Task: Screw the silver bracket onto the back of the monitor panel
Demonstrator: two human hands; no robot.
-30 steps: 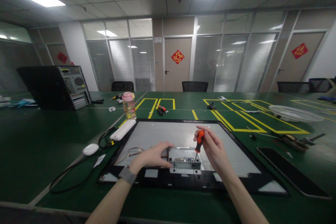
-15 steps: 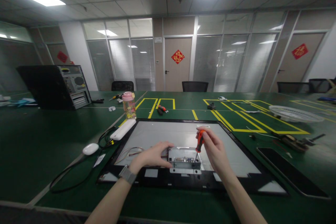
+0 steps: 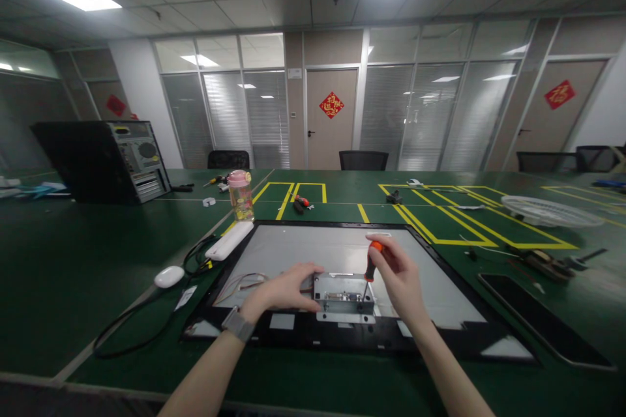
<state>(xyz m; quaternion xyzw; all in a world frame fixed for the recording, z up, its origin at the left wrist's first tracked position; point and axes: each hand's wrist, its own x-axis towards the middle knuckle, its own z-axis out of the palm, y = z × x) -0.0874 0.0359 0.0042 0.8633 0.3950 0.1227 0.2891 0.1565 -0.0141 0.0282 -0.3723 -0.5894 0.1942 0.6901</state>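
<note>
A large black-framed display panel lies with its grey back up on the table. On its near edge stands a silver metal bracket, box-shaped, with an open middle. My left hand steadies the bracket's left end between thumb and fingers. In my right hand is a red-and-black screwdriver, held nearly upright by the handle. Its tip reaches down to the right side of the bracket; the screw under it is too small to make out. Thin wires run over the panel to the left.
At the left rear stands a black computer case. A pink-lidded bottle, a white power strip and a white mouse sit left of the panel. Pliers lie behind it, a long black slab to the right.
The screwdriver stands slightly more upright, its handle turned a little, and my right fingers have shifted around it. My left hand and the bracket stay in place.
</note>
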